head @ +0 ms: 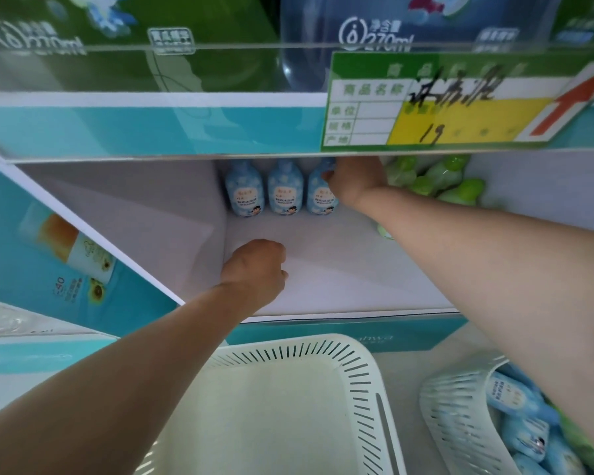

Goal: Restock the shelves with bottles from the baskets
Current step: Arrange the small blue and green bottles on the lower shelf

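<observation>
From the head view, the upper shelf's front edge, carrying a green and yellow price tag [426, 104], overhangs the opening and hides the bottle tops and part of the right hand [354, 181]. Green bottles [439, 181] crowd the back right of the shelf [323, 262], just beside that hand. Below, a cream basket [323, 344] sits empty, and a white basket [460, 406] at right holds blue bottles [515, 399].

Three pale blue bottles with white labels stand upright in a row at the back. The right hand's fingers wrap the top of the third blue bottle [319, 197], the rightmost. The left hand [254, 269] rests on the shelf floor, fingers curled under, holding nothing visible.
</observation>
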{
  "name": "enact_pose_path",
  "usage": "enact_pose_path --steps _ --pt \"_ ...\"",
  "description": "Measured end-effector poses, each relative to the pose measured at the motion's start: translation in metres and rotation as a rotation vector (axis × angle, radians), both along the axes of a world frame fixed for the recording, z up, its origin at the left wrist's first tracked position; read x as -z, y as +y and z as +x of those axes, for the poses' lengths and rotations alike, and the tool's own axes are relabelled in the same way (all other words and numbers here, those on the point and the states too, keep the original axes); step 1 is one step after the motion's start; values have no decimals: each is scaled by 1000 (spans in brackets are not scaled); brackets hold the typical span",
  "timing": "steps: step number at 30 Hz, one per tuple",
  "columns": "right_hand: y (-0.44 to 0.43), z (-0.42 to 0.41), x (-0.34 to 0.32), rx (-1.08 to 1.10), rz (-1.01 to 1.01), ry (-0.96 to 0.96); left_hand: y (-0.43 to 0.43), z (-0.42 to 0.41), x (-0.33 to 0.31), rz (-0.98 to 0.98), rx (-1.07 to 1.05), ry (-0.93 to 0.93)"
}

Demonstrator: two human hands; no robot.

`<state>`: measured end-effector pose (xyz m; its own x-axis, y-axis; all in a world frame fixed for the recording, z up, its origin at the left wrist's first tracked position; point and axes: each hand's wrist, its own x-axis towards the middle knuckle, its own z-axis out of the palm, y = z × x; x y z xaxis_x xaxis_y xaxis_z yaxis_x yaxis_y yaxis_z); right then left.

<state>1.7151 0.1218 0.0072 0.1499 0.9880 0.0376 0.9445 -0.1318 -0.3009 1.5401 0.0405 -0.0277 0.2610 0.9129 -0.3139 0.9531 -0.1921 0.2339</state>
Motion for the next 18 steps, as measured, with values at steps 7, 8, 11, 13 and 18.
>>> enact_pose_path --steps 7,8,11,13,18 --pt "-43 12 -3 -74 25 15 -8 15 -16 14 49 1" --pt "-54 16 -4 -92 18 5 -11 20 -20 17 63 4" --pt "-92 31 -7 -153 -2 18 -20 37 -30 11 72 -7" --pt "-120 42 -10 -189 -35 11 -27 54 -37 11 89 -18" --pt "-189 80 -20 -231 -93 -20 -55 104 -50 26 182 -28"
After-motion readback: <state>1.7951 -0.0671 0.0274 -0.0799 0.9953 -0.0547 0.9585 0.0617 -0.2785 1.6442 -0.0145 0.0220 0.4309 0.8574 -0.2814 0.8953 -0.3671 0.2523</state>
